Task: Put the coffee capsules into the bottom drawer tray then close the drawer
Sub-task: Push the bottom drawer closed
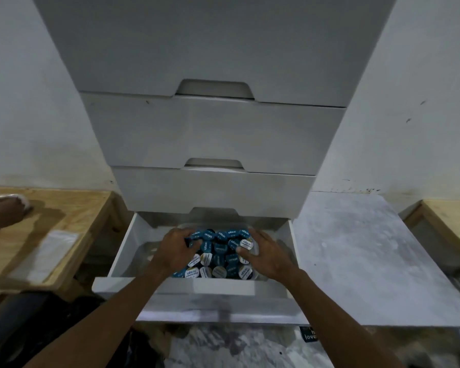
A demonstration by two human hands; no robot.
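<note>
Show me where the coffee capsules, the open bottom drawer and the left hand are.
coffee capsules (219, 254): head view, middle of the pile.
bottom drawer (122, 251): head view, its left side wall.
left hand (177, 247): head view, back of the hand.

Coffee capsules (218, 252): mostly teal-blue lids with white lettering; several white lids with dark print and a gold-yellow edge, mixed among the blue. Bottom drawer (122, 251): plain white walls, pale grey front panel. Upper drawer fronts (210, 131): flat light grey, a few small dark specks. Wall (409, 88): off-white, scuffed with dark marks. Wooden tray (64, 205) on the left: light tan plywood, visible grain. Floor slab (356, 248): mottled grey and white. Small label (309, 334) near the drawer front: dark green, white letters.
</note>
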